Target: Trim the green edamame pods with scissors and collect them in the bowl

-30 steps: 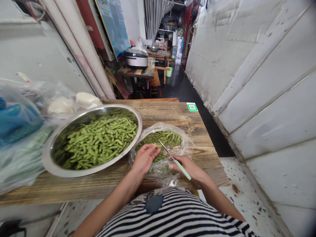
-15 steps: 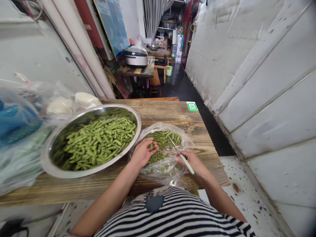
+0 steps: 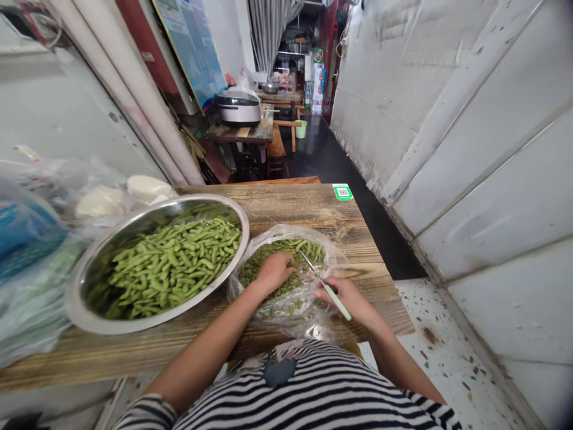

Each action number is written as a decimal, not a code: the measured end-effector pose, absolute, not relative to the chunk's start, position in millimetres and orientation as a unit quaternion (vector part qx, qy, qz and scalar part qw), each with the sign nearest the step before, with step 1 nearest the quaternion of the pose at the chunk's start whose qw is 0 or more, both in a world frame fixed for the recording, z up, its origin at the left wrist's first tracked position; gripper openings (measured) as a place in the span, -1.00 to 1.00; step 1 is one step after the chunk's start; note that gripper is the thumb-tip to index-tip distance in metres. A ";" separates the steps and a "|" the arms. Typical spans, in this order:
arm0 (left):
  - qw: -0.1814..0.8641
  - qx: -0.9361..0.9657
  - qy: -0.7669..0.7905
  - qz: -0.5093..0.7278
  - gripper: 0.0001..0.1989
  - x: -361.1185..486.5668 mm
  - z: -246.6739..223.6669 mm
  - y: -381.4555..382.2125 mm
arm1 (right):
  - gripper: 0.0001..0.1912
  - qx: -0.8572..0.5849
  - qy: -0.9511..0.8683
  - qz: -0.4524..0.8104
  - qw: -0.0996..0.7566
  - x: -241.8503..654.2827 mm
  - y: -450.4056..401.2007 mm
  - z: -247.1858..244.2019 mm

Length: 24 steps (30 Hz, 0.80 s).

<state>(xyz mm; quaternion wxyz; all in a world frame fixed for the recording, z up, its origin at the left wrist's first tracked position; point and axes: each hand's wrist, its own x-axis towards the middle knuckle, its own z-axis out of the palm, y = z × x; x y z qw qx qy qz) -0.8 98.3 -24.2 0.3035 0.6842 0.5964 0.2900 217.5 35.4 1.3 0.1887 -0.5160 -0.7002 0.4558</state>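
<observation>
My right grip [image 3: 344,297] was closed on a green-handled knife [image 3: 339,307], its blade slanting forward-left over the green pods [image 3: 304,251] inside the plastic bag [image 3: 308,319]; my left grip [image 3: 275,272], curled on those pods, lay nearer, its hold unclear.

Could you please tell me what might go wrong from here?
The knife in the right hand points toward the left hand, which is among the pods, so a slip could nick it. The blade also sits just above the thin plastic bag and might tear it, possibly spilling pods.
</observation>
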 end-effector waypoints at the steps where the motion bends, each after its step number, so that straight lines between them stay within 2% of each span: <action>1: 0.321 0.680 0.584 0.306 -0.94 -1.1 -23.6 97.7 | -0.57 -0.516 -0.706 0.448 0.187 217.9 35.0 1.5; 3: 0.367 0.639 0.573 0.360 -0.94 -2.3 -22.3 95.5 | -0.57 -0.516 -0.716 0.433 0.184 218.2 33.9 2.5; 8: 0.479 0.490 0.586 0.433 -0.76 -9.5 -19.0 84.3 | -0.57 -0.513 -0.732 0.417 0.163 214.1 32.6 8.9; 11: 0.467 0.496 0.591 0.432 -0.69 -15.4 -16.2 76.5 | -0.57 -0.514 -0.733 0.413 0.170 209.0 33.8 11.8; 18: 0.441 0.533 0.584 0.426 -0.73 -21.8 -2.9 65.3 | -0.59 -0.495 -0.745 0.416 0.165 202.3 36.6 13.7; 21: 0.473 0.504 0.572 0.441 -0.71 -21.9 -1.0 63.3 | -0.62 -0.484 -0.750 0.418 0.172 202.8 36.6 12.1; 24: 0.558 0.419 0.542 0.468 -0.64 -20.6 -2.4 62.4 | -0.64 -0.484 -0.749 0.421 0.167 202.8 35.6 5.7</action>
